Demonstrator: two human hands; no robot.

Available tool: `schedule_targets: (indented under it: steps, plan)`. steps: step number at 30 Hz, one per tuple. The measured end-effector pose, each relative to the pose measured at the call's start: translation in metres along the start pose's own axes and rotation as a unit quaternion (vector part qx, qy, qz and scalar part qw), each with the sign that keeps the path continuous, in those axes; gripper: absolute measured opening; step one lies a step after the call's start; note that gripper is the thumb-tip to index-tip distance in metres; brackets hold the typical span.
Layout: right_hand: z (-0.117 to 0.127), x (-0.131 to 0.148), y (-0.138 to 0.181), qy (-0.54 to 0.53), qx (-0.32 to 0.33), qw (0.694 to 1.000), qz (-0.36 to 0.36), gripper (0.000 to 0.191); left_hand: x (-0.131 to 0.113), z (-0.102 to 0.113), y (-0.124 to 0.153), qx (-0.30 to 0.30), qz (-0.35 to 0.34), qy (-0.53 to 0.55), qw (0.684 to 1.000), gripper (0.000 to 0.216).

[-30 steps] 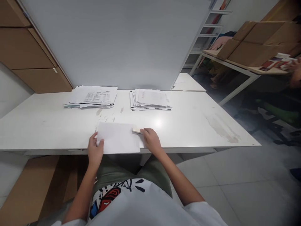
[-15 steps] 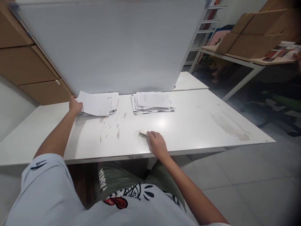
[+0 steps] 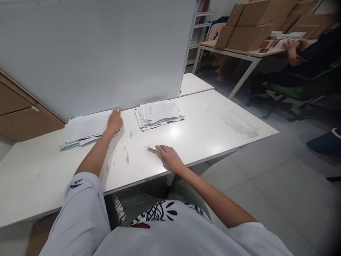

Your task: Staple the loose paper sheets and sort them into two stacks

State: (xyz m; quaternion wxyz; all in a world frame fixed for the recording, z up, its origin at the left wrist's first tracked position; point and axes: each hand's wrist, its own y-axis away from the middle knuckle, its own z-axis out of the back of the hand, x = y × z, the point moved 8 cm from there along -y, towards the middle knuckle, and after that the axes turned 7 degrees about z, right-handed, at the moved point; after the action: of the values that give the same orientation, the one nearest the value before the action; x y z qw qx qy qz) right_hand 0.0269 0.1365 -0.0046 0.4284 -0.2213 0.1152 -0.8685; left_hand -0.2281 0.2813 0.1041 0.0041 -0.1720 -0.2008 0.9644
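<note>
My left hand [image 3: 115, 121] is at the right end of the left stack of papers [image 3: 86, 127], close to the foot of the whiteboard. Its fingers are bent and smeared by motion, so I cannot make out whether they grip a sheet. A small cream-coloured stapler [image 3: 152, 147] points left from under my right hand [image 3: 169, 156], whose fingers are closed on its rear end near the front table edge. The second stack of papers [image 3: 160, 113] lies apart, right of the left hand, with uneven edges.
A whiteboard [image 3: 101, 53] stands upright along the back of the white table [image 3: 202, 124]. Cardboard boxes [image 3: 32, 122] sit behind it at left. Across the aisle, a co-worker's hand [image 3: 291, 46] rests at another table with boxes [image 3: 247, 33].
My left hand has moved from the left end of the left stack to its right end. The view has turned right. My right hand still holds the stapler in about the same place.
</note>
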Motion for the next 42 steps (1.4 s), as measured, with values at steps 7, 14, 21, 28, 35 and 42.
schedule_targets:
  steps: [7,14,21,28,35,42]
  plan:
    - [0.003,-0.001,-0.003,-0.011,0.011,1.000,-0.016,0.060,-0.094,-0.138,-0.017,0.176,-0.063,-0.070,0.980,0.074]
    - [0.004,0.001,-0.005,0.004,0.011,1.000,-0.011,0.062,-0.149,-0.157,0.011,0.162,-0.170,-0.108,0.966,0.056]
    - [0.002,0.000,-0.004,0.012,0.020,0.999,-0.024,0.063,-0.146,-0.160,0.003,0.135,-0.127,-0.149,0.971,0.072]
    - [0.005,0.001,-0.005,0.012,0.021,0.999,-0.026,0.062,-0.156,-0.143,0.017,0.127,-0.181,-0.124,0.967,0.061]
    - [0.004,0.001,-0.005,0.015,0.017,0.999,-0.022,0.061,-0.157,-0.111,0.018,0.080,-0.166,-0.066,0.981,0.051]
    - [0.007,0.001,-0.005,0.003,0.009,1.000,-0.023,0.059,-0.104,-0.005,0.019,-0.098,0.007,0.051,0.994,0.031]
